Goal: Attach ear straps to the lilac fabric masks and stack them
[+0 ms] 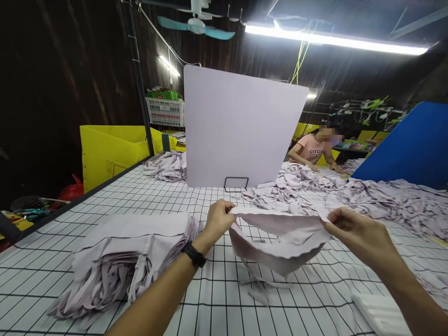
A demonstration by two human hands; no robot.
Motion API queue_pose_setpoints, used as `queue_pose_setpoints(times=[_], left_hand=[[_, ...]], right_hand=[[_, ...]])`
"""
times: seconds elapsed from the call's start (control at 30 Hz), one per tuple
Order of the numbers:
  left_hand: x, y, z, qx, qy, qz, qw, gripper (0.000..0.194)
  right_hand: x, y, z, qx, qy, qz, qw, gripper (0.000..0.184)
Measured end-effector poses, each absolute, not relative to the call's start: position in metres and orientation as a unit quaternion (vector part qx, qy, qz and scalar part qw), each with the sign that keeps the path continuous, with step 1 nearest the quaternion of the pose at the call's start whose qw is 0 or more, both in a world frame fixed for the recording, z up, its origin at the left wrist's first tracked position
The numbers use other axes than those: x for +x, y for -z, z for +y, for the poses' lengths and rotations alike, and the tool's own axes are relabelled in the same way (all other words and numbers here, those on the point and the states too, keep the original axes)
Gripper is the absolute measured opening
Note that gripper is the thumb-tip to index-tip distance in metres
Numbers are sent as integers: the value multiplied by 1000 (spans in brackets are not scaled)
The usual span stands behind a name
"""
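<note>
A pale lilac-grey cloth piece (pixel 276 261) hangs between my two hands, its top opening spread and thin strips dangling beneath it. At its left corner my left hand (pixel 219 219) pinches the edge between thumb and fingers. My right hand (pixel 360 233) grips the opposite corner the same way. The lower part of the cloth sags above the grid-patterned tabletop (pixel 217 298). Left of my left forearm lies a neat stack of matching cloth pieces (pixel 136 238), with straps bunched at its near side.
An upright pale board (pixel 241 130) stands ahead on a wire foot. Loose cloth pieces (pixel 395 200) heap along the right, near a blue board (pixel 402 144). Another person (pixel 313 147) works across the table. A white object (pixel 381 312) lies near my right forearm; a yellow bin (pixel 112 151) is at left.
</note>
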State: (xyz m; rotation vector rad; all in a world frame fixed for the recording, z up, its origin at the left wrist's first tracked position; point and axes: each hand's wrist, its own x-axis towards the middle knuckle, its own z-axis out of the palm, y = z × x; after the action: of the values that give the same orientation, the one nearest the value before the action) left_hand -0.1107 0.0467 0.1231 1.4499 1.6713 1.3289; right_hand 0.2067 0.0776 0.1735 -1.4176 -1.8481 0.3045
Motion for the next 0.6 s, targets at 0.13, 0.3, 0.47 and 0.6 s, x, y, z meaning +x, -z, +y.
queue_pose_setpoints(times=[0.13,0.3,0.47,0.6], left_hand=[[-122,-133,46,538,-487,655,212,38],[-136,-154,37,561,-469,631,260,34],[-146,-157,24,614,-365,544,440,15],[-136,-116,23,570,-310,628,428,7]], right_hand=[[208,-161,75,-572,-15,-726,382,25],[218,-167,68,-604,-166,-681,379,26],[215,-161,65,-545,-421,-616,382,29],[202,-118,64,-573,-452,-628,272,35]])
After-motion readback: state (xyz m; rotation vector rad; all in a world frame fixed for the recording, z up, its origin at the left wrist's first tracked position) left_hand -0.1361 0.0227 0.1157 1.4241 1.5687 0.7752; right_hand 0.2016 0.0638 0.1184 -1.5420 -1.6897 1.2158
